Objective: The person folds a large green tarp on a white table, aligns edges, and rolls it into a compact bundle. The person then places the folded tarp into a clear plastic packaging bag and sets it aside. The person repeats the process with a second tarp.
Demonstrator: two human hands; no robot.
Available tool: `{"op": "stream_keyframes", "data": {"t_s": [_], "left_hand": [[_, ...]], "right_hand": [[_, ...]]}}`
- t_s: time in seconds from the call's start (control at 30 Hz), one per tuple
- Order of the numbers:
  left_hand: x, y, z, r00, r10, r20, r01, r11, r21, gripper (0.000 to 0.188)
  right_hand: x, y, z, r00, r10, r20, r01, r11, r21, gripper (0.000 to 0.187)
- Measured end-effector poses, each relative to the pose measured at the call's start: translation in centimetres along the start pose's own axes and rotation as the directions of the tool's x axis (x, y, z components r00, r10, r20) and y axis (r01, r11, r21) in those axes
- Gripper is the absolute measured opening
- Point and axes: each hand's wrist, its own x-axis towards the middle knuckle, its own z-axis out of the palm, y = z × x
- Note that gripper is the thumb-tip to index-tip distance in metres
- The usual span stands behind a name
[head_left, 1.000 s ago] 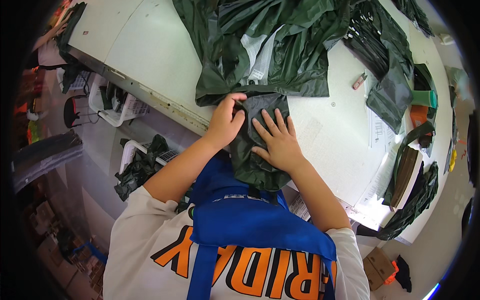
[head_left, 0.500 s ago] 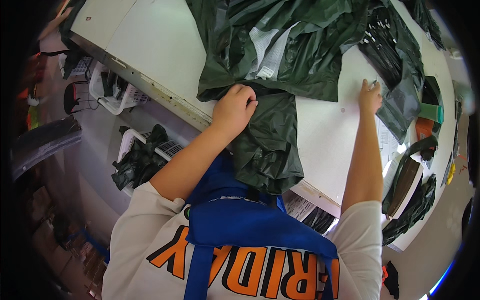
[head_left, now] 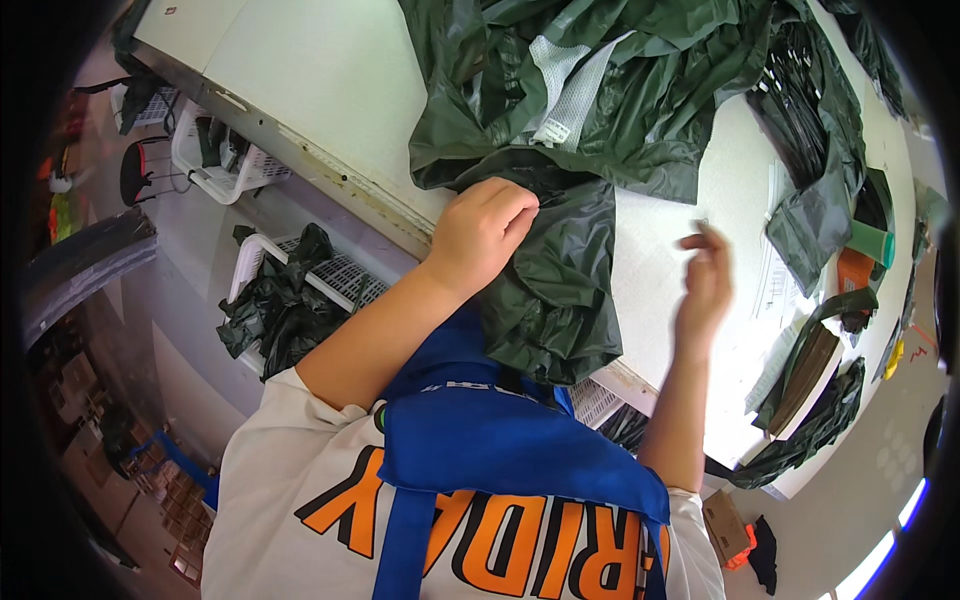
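My left hand (head_left: 485, 235) is closed on the hem of a dark green, shiny garment (head_left: 650, 130), where a narrower section hangs over the table's near edge. White mesh lining (head_left: 585, 85) with a small label shows in the garment's opening. My right hand (head_left: 708, 285) is raised over the white table to the right of the garment, slightly blurred. Its fingers are bent together around a small thing at the tips, too small to name. Beyond it lies a bundle of black cords (head_left: 795, 120) with pale tips, on dark green fabric.
The white table (head_left: 310, 80) has a worn near edge. White baskets (head_left: 250, 290) with dark pieces stand below it at the left. On the right lie papers (head_left: 775, 280), a green cylinder (head_left: 872, 243), an orange object (head_left: 853, 272) and a brown block (head_left: 803, 385).
My right hand has come back from beside the cords toward the garment, with a small thing at its fingertips. My left hand stays closed on the hem. The view has shifted slightly.
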Motion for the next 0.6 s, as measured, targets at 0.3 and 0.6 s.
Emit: {"op": "stream_keyframes", "data": {"t_s": [0.3,0.6], "left_hand": [[0.1,1.0,-0.2,0.998,0.064,0.005,-0.064,0.997,0.042,0.014],[-0.1,0.1,-0.2,0.999,0.039,0.002,-0.039,0.999,-0.001,0.021]], "right_hand": [[-1.1,-5.9,6.2,0.870,-0.400,0.287,0.490,0.765,-0.417,0.030],[-0.2,-4.2,4.9,0.966,-0.237,0.101,0.253,0.945,-0.208,0.024]]}}
